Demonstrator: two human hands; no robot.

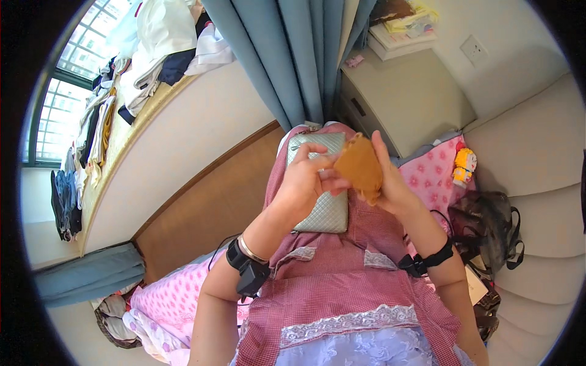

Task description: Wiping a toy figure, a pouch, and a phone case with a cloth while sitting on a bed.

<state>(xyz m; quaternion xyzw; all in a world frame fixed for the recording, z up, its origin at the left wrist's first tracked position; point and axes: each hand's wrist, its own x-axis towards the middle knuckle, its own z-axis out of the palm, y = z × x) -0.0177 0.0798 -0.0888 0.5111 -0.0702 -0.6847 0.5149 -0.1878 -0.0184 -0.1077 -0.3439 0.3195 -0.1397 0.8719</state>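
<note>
My right hand [394,187] holds a small mustard-brown pouch [360,168], soft in look, with gathered edges at its top and bottom. The thumb lies along the pouch's right side. Close by on the left is my left hand [304,183], its fingers bent and partly blurred at the pouch's left edge. Whether those fingers grip the pouch cannot be made out. Beneath both hands, a silver quilted zip case [322,215] rests on my lap, over a red checked apron [329,261] with lace trim.
Blue-grey curtains [293,59] hang ahead, beside a beige bedside cabinet [412,96] carrying books [403,43]. A padded headboard [545,206], black bag [485,224] and yellow toy figure [464,167] are at right. Folded clothes [155,78] line the window ledge [137,123]. Pink bedding [174,302] lies lower left.
</note>
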